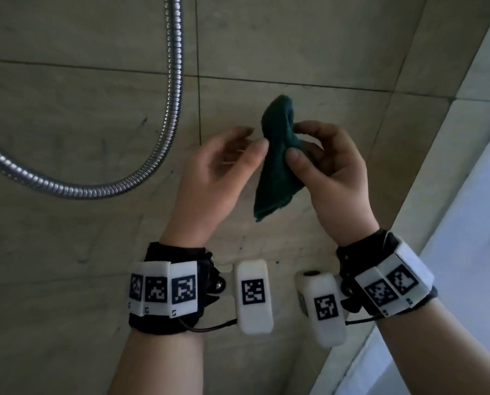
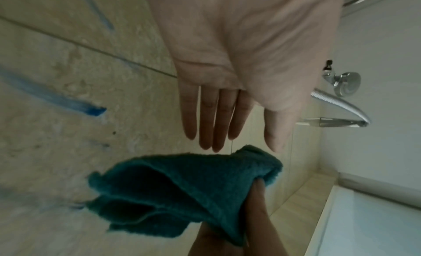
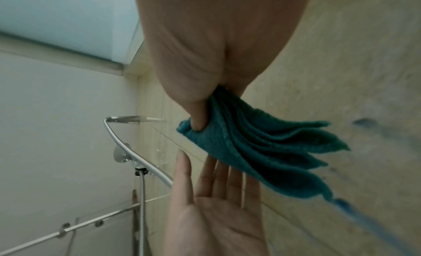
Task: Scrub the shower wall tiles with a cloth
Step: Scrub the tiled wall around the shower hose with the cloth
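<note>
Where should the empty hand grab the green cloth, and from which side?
The left hand could take the cloth by its loose lower flap, coming from its own side. The right hand pinches the bunched upper part, so the hanging folds below look free and easiest to close fingers around.
</note>
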